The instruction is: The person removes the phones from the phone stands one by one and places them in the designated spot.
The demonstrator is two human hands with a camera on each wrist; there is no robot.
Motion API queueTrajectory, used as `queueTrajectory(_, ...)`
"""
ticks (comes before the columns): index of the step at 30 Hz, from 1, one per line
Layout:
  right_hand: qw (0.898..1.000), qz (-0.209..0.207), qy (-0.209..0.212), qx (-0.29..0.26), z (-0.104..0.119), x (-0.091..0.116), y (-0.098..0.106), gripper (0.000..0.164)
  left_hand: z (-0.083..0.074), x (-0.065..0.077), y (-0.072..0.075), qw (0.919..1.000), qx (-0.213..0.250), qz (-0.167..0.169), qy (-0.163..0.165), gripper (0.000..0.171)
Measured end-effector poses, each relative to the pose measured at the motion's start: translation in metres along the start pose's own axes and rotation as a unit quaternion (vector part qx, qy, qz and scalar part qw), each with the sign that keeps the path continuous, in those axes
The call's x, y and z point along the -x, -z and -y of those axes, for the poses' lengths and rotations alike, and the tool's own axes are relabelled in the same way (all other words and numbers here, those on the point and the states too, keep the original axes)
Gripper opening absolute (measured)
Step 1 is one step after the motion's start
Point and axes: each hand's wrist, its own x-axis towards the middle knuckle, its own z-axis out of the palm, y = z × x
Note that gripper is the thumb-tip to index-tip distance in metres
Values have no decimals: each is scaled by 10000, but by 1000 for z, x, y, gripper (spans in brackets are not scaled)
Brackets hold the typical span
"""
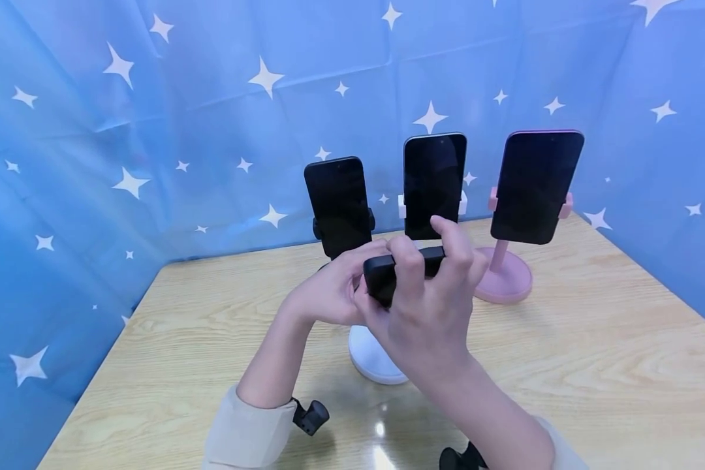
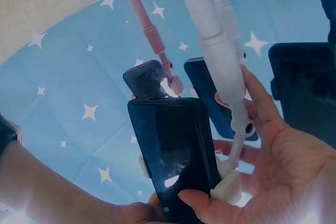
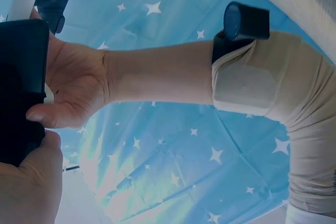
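A black phone (image 1: 380, 279) sits in the clamp of a white phone stand (image 2: 223, 66), whose round base stands on the table. My left hand (image 1: 331, 290) is at the clamp, its thumb on the phone's edge beside a white clamp arm (image 2: 227, 186) and its fingers curled behind the stand's upper joint. From the other side my right hand (image 1: 431, 303) grips the phone by its end, index finger raised. In the left wrist view the dark screen (image 2: 173, 156) faces the camera. The right hand's fingers are mostly hidden there.
Behind the hands, three more phones stand upright in holders: one in a black stand (image 1: 337, 205), one in a white stand (image 1: 435, 186), one in a pink stand (image 1: 537, 186). All rest on a wooden table (image 1: 211, 313) before a blue starred curtain (image 1: 211, 130).
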Motion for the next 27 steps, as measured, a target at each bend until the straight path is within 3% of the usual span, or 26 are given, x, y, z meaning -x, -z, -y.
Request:
queueTrajectory(10, 9982, 589, -97, 38, 0, -11, 1, 54, -3, -3, 3, 9982, 462, 331, 208, 33)
queueTrajectory(17, 9963, 799, -281, -155, -1, -12, 3, 55, -2, -4, 2, 9957, 716, 562, 177, 29)
queueTrajectory(27, 9936, 1015, -369, -319, -1, -15, 5, 57, -4, -6, 5, 9914, 1005, 743, 390, 28)
